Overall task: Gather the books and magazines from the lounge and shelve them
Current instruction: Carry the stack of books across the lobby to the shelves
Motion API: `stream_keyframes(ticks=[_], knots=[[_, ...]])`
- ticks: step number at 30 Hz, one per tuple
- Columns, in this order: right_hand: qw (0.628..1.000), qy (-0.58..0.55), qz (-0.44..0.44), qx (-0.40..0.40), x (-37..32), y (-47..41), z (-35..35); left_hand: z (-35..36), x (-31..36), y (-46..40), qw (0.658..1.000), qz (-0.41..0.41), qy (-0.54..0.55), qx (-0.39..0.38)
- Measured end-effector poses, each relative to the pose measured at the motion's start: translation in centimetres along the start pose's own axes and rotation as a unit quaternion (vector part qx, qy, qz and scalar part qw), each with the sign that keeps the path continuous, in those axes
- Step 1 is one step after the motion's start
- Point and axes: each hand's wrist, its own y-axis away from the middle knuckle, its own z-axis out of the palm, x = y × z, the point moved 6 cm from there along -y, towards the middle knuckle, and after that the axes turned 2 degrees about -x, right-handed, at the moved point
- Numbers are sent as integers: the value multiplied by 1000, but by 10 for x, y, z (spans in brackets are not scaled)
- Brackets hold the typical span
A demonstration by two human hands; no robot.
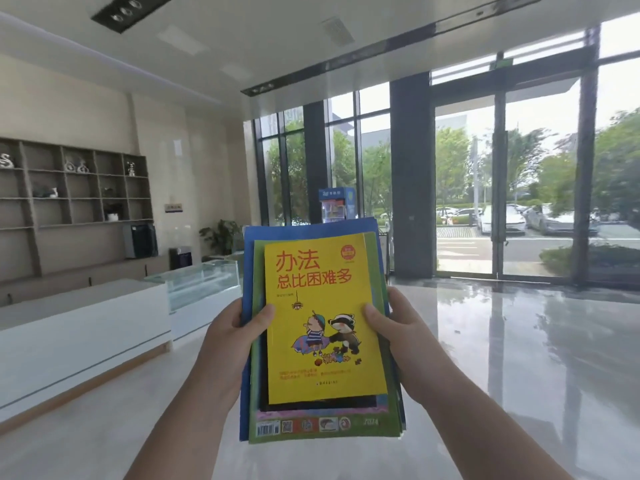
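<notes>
I hold a stack of books and magazines in front of me with both hands. On top lies a yellow book with red lettering and a cartoon of a child and a badger. Under it sit a green magazine and a larger blue one. My left hand grips the stack's left edge, thumb on the yellow cover. My right hand grips the right edge the same way. A wall shelf unit with open compartments and a few ornaments stands at the far left.
A long white counter runs along the left, with a glass display case at its far end. A potted plant stands behind it. Glass doors and windows fill the right side. Glossy floor stretches ahead.
</notes>
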Motion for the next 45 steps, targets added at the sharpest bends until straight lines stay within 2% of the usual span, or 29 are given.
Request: stream_keyframes(ticks=[7, 10, 14, 23, 29, 32, 37, 45], knots=[[998, 19, -22, 48, 79, -235, -66, 28, -136, -241, 999, -14, 1, -41], [998, 28, -36, 43, 117, -355, -91, 36, -192, -354, 999, -1, 3, -41], [999, 14, -32, 30, 146, -508, -103, 34, -236, -492, 999, 14, 7, -33], [1000, -2, -14, -2, 252, -840, -80, -34, -354, -794, 1000, 25, -12, 1], [1000, -7, -28, 10, 340, -1069, -73, -78, -466, -1014, 999, 29, 9, -19], [999, 1, -36, 19, 362, -1181, -72, -88, -504, -1131, 999, 29, 7, -26], [998, 15, -34, 42, 402, -1348, -89, -93, -579, -1303, 999, 22, 5, -44], [999, 16, -39, 31, 527, -1642, -125, -112, -742, -1571, 999, 24, 0, -44]])
